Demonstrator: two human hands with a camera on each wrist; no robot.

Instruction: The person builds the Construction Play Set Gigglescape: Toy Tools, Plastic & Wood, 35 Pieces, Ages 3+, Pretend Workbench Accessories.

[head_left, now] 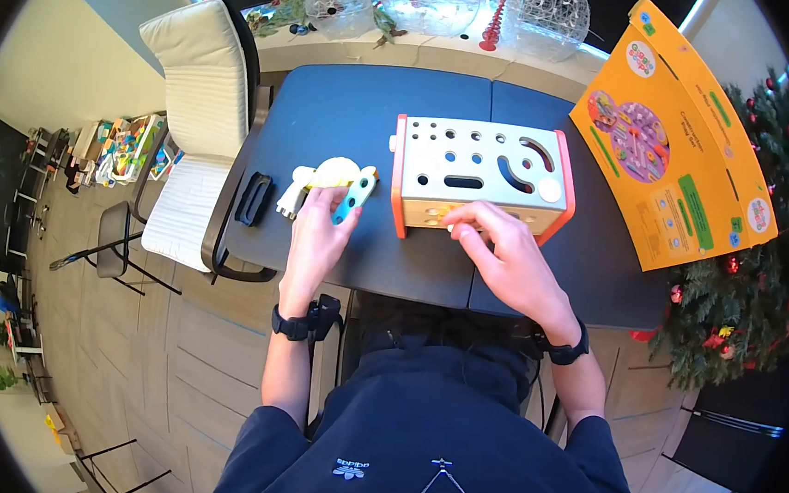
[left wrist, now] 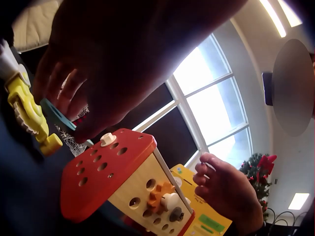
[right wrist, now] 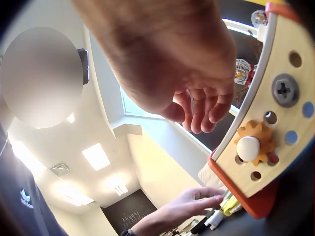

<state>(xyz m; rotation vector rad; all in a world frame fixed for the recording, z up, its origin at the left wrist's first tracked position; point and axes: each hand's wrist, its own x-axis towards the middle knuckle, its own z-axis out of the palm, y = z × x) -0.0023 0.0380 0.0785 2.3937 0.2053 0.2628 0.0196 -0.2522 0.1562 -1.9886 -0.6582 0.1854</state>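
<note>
On the blue table stands a wooden toy workbench (head_left: pixel 473 192) with a pale, hole-punched top and red ends. My left hand (head_left: pixel 318 236) pinches a teal strip with holes (head_left: pixel 359 193), left of the workbench. Beside that strip lie yellow (left wrist: pixel 29 108) and white toy pieces (head_left: pixel 293 198). My right hand (head_left: pixel 505 260) is at the front of the workbench, its fingers loosely bent with nothing between them in the right wrist view. The front panel carries an orange gear (right wrist: pixel 267 140) with a white peg (right wrist: pixel 247 148) through it, and a grey screw (right wrist: pixel 285 90).
A large yellow cardboard box (head_left: pixel 680 148) stands at the table's right side, near a decorated Christmas tree (head_left: pixel 730 338). A black holder (head_left: pixel 253 198) sits at the left edge, by a white-cushioned chair (head_left: pixel 198 92). Wire snowman decorations (head_left: pixel 339 6) line the ledge behind.
</note>
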